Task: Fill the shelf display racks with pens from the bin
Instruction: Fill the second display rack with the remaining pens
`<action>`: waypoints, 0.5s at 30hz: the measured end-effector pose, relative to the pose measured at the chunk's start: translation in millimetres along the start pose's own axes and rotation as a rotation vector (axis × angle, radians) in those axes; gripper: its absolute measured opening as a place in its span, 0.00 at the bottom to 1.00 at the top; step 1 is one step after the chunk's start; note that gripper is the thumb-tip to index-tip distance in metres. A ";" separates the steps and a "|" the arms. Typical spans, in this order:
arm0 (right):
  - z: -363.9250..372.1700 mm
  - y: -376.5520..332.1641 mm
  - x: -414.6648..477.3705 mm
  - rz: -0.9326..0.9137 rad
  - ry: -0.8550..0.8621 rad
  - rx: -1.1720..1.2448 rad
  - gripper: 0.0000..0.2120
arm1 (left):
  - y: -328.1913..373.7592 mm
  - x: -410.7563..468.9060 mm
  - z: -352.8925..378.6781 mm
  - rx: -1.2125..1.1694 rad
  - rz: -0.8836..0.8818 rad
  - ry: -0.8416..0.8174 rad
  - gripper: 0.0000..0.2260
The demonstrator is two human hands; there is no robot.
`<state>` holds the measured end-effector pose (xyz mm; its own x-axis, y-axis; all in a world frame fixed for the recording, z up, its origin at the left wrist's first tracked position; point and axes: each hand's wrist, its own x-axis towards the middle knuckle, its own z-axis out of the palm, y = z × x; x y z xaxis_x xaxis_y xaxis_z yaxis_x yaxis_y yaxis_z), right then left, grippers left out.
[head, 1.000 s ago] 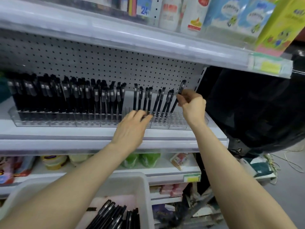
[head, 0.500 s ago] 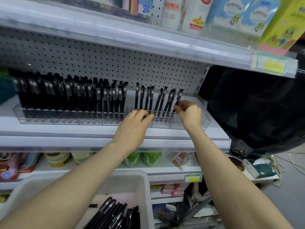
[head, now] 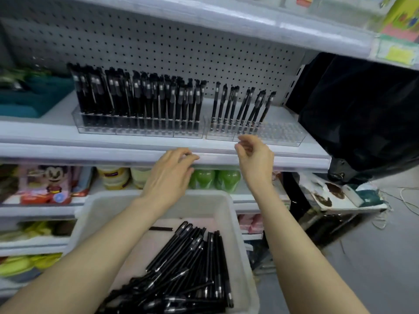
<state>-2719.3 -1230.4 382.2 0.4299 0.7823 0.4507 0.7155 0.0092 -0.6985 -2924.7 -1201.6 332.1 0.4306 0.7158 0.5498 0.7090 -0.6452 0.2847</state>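
Both hands are empty: left hand fingers relaxed, right hand fingers loosely curled, both at the shelf edge. Pens lie in the white bin below. Take a few, align them, and seat each upright in the clear rack's vacant right-end holes.

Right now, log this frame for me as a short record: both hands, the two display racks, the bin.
left hand: empty, fingers extended, in front of the white shelf edge
right hand: empty, fingers loosely curled, just below the right rack
left clear plastic rack: packed with upright black pens
right clear plastic rack: pens only in its left part, right slots empty
white plastic bin: below the hands, holding a loose pile of pens
task status: unfinished
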 end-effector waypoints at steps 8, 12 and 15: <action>48.3 -9.3 -114.8 0.026 -0.233 0.011 0.05 | -49.4 -84.3 15.3 0.041 -0.057 -0.024 0.16; 70.9 8.9 -144.4 0.050 -0.489 -0.063 0.07 | -54.6 -94.6 19.9 0.070 0.015 -0.015 0.20; 79.2 19.2 -149.9 -0.039 -0.665 -0.166 0.09 | -50.2 -96.2 22.2 0.066 -0.015 0.016 0.19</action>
<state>-2813.5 -1298.2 257.2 0.0107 0.9999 -0.0004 0.8215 -0.0091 -0.5702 -2989.2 -1232.2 247.4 0.4107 0.7207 0.5585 0.7512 -0.6146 0.2407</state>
